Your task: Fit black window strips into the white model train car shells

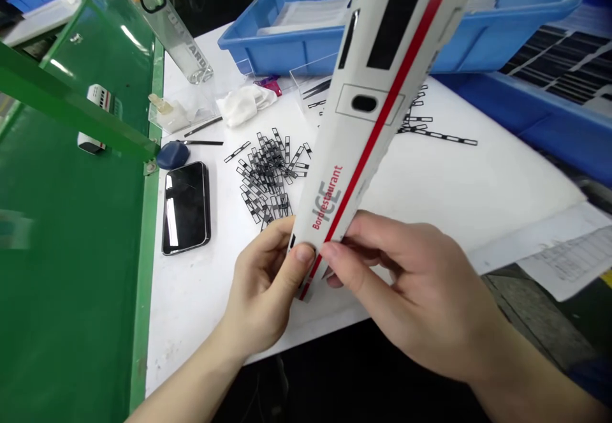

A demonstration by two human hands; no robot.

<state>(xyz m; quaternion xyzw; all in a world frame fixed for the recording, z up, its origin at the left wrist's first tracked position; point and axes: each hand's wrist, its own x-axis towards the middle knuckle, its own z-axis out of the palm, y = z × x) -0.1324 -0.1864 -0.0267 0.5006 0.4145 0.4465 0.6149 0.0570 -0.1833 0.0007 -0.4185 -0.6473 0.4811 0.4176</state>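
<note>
Both hands grip a white model train car body with a red stripe, black windows and "ICE Bordrestaurant" lettering. It is tilted, its near end low and its far end rising out of the top of the picture. My left hand is closed on the left side of the near end, thumb on top. On the right side, my right hand pinches the edge, its thumb by the red stripe; some fingertips are hidden beneath. Behind my left hand lies a pile of black-and-clear window strips.
A phone-like black device, a dark blue rounded object, a white tissue and a clear bottle stand left. Blue bins line the back. A green panel borders the left; more strips lie right.
</note>
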